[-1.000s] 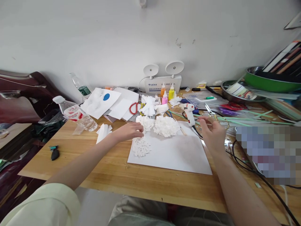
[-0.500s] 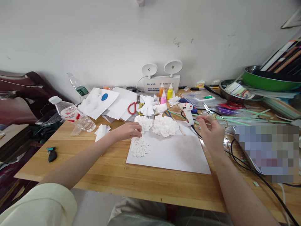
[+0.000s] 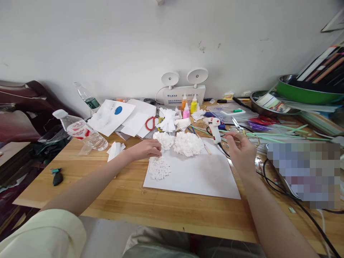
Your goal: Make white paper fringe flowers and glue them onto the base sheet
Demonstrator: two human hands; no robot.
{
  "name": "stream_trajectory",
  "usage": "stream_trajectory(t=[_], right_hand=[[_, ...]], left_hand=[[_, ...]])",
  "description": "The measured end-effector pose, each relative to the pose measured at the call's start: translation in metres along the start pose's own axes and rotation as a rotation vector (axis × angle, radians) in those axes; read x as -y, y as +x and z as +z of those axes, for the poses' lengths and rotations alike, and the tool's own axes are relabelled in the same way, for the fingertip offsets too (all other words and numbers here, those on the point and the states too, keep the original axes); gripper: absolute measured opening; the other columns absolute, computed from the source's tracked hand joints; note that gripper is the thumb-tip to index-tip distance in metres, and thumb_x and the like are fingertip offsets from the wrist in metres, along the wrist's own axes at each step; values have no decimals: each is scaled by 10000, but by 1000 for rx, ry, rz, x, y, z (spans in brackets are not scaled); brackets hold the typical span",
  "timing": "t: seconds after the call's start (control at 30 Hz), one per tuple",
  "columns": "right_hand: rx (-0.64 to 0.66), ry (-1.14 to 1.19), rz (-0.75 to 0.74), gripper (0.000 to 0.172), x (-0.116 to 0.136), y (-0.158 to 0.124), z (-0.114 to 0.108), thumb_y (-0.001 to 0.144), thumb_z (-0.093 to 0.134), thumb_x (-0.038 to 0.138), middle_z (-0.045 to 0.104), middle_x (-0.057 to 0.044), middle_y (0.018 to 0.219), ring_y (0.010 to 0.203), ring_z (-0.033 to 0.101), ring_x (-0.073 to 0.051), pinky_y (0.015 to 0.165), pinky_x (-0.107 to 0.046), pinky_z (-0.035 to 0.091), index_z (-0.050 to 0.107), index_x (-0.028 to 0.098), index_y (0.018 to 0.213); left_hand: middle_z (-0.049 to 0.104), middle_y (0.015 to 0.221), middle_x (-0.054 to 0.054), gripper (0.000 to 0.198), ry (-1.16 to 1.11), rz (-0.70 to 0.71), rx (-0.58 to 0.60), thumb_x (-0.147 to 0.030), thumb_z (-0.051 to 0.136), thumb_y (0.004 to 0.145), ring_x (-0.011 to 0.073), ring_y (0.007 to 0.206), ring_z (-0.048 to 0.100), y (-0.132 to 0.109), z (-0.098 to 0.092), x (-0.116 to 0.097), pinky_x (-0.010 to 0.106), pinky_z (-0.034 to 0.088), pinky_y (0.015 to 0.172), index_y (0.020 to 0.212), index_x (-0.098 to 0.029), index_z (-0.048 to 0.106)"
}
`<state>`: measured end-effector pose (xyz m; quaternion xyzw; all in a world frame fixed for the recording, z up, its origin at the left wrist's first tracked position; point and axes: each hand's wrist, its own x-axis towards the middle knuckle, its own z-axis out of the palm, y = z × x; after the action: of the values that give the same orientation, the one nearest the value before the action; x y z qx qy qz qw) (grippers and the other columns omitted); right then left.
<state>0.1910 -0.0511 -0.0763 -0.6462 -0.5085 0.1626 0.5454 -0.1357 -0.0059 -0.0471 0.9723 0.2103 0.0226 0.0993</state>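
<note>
My left hand (image 3: 147, 148) reaches over the left side of a white paper sheet (image 3: 201, 179). Its fingers are bent and closed, the tips between a small clump of white paper pieces (image 3: 165, 140) and a loose heap of white paper scraps (image 3: 160, 168); anything in them is too small or hidden to name. A larger white ruffled paper clump (image 3: 189, 144) lies to the right. Beyond the sheet's right edge, my right hand (image 3: 243, 152) is closed on gold-handled scissors (image 3: 237, 124), blades pointing away and left, part of the handles behind the fingers.
A white glue gun (image 3: 215, 129) stands behind the sheet, its black cable (image 3: 285, 195) running right. Paint bottles (image 3: 194, 104), red-handled scissors (image 3: 150, 123) and an emergency light (image 3: 185, 95) are further back. A water bottle (image 3: 83, 130) leans at left; a green pan (image 3: 309, 91) sits far right.
The view has shifted very slightly. Both hands keep practically the same places and poses, and the scissors stay at my right hand.
</note>
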Motion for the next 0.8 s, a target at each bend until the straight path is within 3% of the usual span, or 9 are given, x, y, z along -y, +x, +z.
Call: stream_trajectory(t=[0.53,0.67,0.8], right_hand=[[-11,-6,-28,196,0,0,1,778,478,299,637,-47,790,684,566,-167,583,-271,413,625,185,837],[-1,5,6,199,-1,0,1,777,482,313,640,-47,800,674,569,-168,546,-264,402,623,193,852],[-3,10,1,199,-1,0,2,774,487,306,644,-55,803,685,575,-173,549,-264,401,625,186,851]], left_hand=[[591,845,55,271,247,63,23,-125,357,859,159,842,484,-3,-2,-4,298,339,729,851,-224,608],[607,869,50,237,184,23,-15,-180,389,859,164,881,490,-8,-5,-5,305,347,766,902,-233,615],[614,864,42,196,113,-109,-146,-237,439,831,166,880,496,-13,-4,-14,314,358,794,897,-219,622]])
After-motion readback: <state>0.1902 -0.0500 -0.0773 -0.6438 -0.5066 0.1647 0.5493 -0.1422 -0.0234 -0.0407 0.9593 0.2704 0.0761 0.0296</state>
